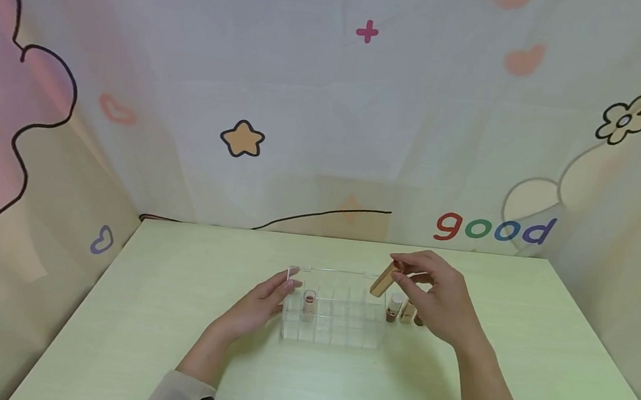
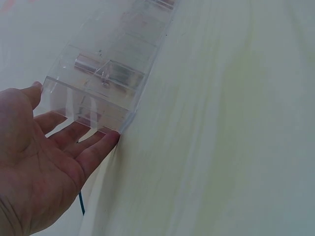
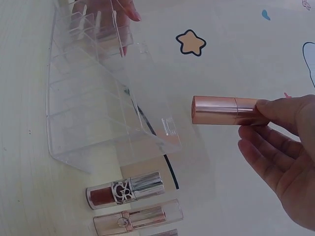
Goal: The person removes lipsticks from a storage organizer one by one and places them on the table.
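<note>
A clear acrylic lipstick organizer [image 1: 333, 323] with several compartments stands on the table. My left hand [image 1: 261, 302] holds it by its left end, thumb and fingers spread over the side panel. One lipstick tube [image 1: 309, 302] stands in a compartment near that end. My right hand [image 1: 434, 292] pinches one end of a rose-gold lipstick tube [image 3: 216, 110] between thumb and fingertips. The tube is tilted in the air, above the organizer's right end in the head view. Beside that end stand a lip gloss with a silver cap [image 3: 125, 190] and a pinkish-gold tube [image 3: 138, 220].
Another tube [image 3: 167, 233] shows only partly beyond these, half hidden by my right hand in the head view. The pale wooden table [image 1: 171, 262] meets a printed cloth backdrop [image 1: 309, 93] at its far edge and at both sides.
</note>
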